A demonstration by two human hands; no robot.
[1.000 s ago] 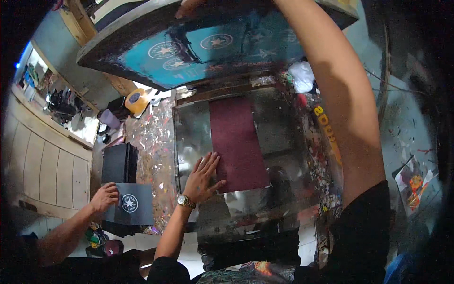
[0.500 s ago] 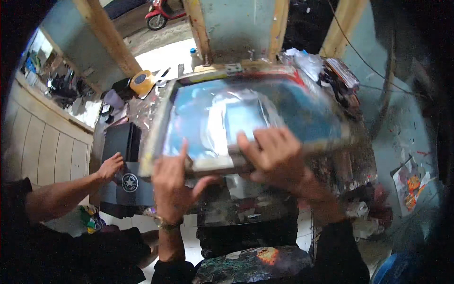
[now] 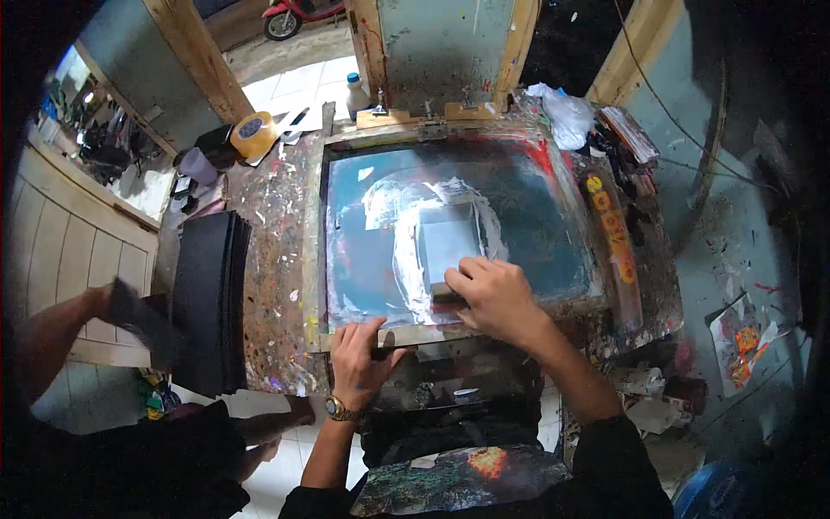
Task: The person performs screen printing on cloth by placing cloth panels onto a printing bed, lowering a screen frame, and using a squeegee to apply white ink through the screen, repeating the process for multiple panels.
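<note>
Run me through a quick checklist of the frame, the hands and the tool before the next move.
1. Frame lowered over the table: ok by its look; full contact along its underside, cannot tell.
2. Left hand at the frame's near edge, toward its left corner: ok.
3. Right hand gripping the tool: ok; the hand hides much of it.
4. White paste spread evenly on the blue screen: not ok, it lies in streaks and patches.
5. Whatever lies beneath the screen lined up: cannot tell, hidden.
6. Co-worker's hand away from the frame: ok, off to the left.
</note>
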